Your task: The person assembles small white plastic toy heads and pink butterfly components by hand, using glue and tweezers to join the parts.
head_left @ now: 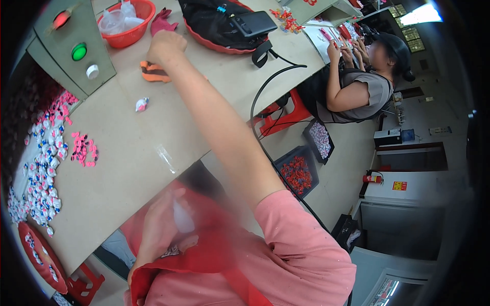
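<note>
My right hand (166,47), at the end of an arm stretched across the table, is closed in a fist. A crumpled dark pink cloth-like piece (163,22) sticks out beyond its knuckles, and the fist seems to grip it. Beside the wrist an orange-and-black cloth-like piece (153,72) lies on the table. Low before my red apron, my left hand (159,217) curls round a whitish, translucent, rounded thing (182,217); haze blurs its kind. One small white figure with pink and blue spots (142,104) lies alone on the tabletop (122,153).
Many white figures (43,173) and pink pieces (84,149) lie at left, below a grey control box (76,51). A red basket (143,38) holds clear plastic containers. A black bag (214,30) bears a phone. Dark bins (315,176) stand rightward; a co-worker (352,92) sits beyond.
</note>
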Motion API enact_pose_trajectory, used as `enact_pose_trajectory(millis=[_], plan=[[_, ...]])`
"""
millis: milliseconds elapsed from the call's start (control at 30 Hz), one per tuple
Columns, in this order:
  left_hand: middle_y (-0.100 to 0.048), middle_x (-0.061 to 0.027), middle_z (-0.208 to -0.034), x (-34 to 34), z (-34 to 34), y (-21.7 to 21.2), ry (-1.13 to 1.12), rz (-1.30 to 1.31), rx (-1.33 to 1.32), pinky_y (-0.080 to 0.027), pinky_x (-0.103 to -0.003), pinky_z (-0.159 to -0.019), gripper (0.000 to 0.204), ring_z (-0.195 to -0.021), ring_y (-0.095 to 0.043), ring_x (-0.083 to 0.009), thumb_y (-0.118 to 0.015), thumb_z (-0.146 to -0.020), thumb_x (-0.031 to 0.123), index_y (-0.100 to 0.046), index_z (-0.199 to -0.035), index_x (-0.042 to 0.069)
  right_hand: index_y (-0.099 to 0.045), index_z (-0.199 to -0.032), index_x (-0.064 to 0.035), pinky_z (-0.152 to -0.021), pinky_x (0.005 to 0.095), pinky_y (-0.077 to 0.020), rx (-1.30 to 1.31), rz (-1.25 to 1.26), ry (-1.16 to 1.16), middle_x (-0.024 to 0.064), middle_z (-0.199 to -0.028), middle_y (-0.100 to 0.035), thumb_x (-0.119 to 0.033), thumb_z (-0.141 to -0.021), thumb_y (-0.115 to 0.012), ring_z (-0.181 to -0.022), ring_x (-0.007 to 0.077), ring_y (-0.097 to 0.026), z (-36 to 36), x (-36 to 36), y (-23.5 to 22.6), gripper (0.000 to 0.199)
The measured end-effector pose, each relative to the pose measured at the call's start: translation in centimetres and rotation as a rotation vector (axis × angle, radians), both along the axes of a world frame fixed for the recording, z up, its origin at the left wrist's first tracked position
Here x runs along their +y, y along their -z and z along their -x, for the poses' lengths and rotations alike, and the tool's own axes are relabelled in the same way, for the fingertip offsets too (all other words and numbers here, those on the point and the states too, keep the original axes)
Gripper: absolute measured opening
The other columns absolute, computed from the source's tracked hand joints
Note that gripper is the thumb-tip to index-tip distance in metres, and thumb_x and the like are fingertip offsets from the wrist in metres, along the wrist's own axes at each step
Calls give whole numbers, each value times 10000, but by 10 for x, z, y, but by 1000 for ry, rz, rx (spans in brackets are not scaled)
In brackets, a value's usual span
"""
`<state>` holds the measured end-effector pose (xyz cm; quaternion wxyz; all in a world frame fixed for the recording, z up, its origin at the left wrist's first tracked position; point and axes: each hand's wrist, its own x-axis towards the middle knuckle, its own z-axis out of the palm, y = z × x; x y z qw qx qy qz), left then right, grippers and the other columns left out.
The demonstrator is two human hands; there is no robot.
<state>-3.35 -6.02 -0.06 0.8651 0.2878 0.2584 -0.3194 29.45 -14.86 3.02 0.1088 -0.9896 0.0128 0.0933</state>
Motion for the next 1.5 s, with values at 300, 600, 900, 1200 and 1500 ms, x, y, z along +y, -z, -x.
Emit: enact_pose_trajectory(millis=[300,600,900,1200,1500], plan=[[-561,-87,-967,1,0,16,-47,153,71,-486,-424,-813,329,-952,-558,-209,-450,-929,261,-497,-1144,16,-630,-728,4,-424,241,-375,-227,-1122,-65,43,-593,-585,-35,-652,-724,-472,100,-503,-23,-39,-1,126],[-550,-111,-1036,4,5,23,-159,90,-17,-467,-336,-867,375,-959,-549,-181,-471,-922,210,-472,-1180,-62,-589,-955,11,-611,241,-447,-383,-1123,-282,9,-751,-569,-76,-871,-521,-641,124,-542,153,-52,-24,139],[-554,-131,-1080,-18,-8,32,-97,117,-6,-461,-304,-865,328,-982,-547,-188,-477,-920,179,-506,-1141,-61,-636,-898,-37,-628,296,-462,-246,-649,-421,99,-797,-575,76,-714,-575,-697,240,-570,258,-85,30,225],[-572,-96,-958,-27,-7,28,-117,84,25,-469,-293,-808,310,-889,-546,-155,-496,-913,193,-539,-1096,-53,-667,-841,-120,-654,288,-329,-633,-407,-580,-17,-774,-562,-7,-589,-631,-727,150,-524,261,-91,51,278],[-576,-100,-960,-33,-6,32,-129,105,23,-462,-303,-818,292,-901,-551,-165,-507,-906,174,-542,-1082,-57,-678,-859,-115,-628,290,-315,-678,-357,-601,-17,-749,-551,-17,-590,-637,-677,162,-491,257,-89,55,289]])
